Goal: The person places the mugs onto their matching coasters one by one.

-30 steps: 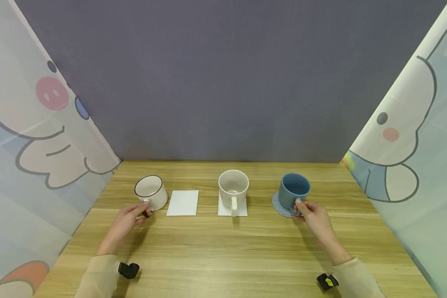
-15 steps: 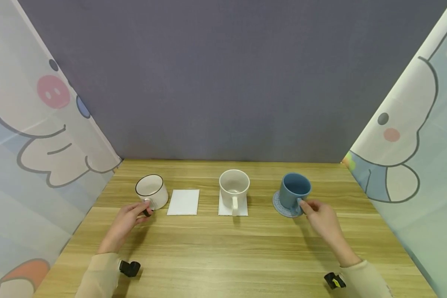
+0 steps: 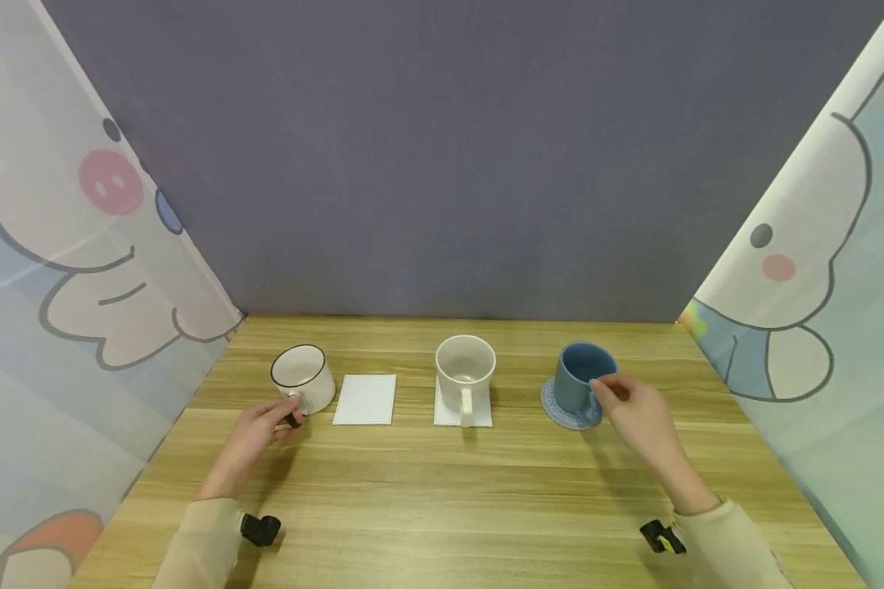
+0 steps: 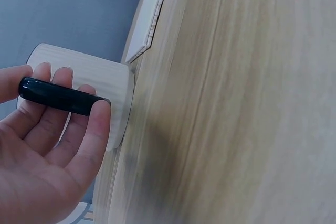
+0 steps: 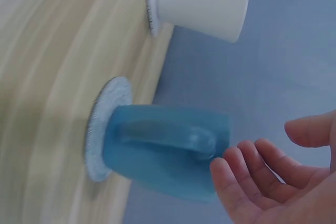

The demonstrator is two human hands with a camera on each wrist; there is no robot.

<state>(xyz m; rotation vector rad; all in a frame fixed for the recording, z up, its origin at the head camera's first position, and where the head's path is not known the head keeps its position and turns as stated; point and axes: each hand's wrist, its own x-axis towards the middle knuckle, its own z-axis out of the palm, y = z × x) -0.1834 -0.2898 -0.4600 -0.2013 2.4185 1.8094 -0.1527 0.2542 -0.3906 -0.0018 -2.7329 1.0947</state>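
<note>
My left hand [image 3: 254, 433] holds a white mug [image 3: 304, 380] with a dark rim by its black handle [image 4: 63, 97]. In the left wrist view, the fingers curl round that handle while the mug's base is at the wooden tabletop, left of a square white coaster [image 3: 364, 399]. A blue mug [image 3: 576, 393] stands upright on a round blue coaster [image 3: 566, 419] at the right, its handle toward me. Beside its rim is my right hand [image 3: 637, 413]. The right wrist view shows these fingers [image 5: 226, 182] loosely bent, thumb apart, with nothing between them.
A cream mug [image 3: 464, 368] stands on another square white coaster [image 3: 479, 419] in the middle, handle toward me. Behind the wooden table [image 3: 442, 507] rises a grey panel [image 3: 457, 164]. Printed curtains [image 3: 781, 343] flank both sides.
My right hand has let go of the blue mug's handle and risen slightly up and right. The blue mug stays on its coaster. My left hand keeps its grip on the white mug's handle.
</note>
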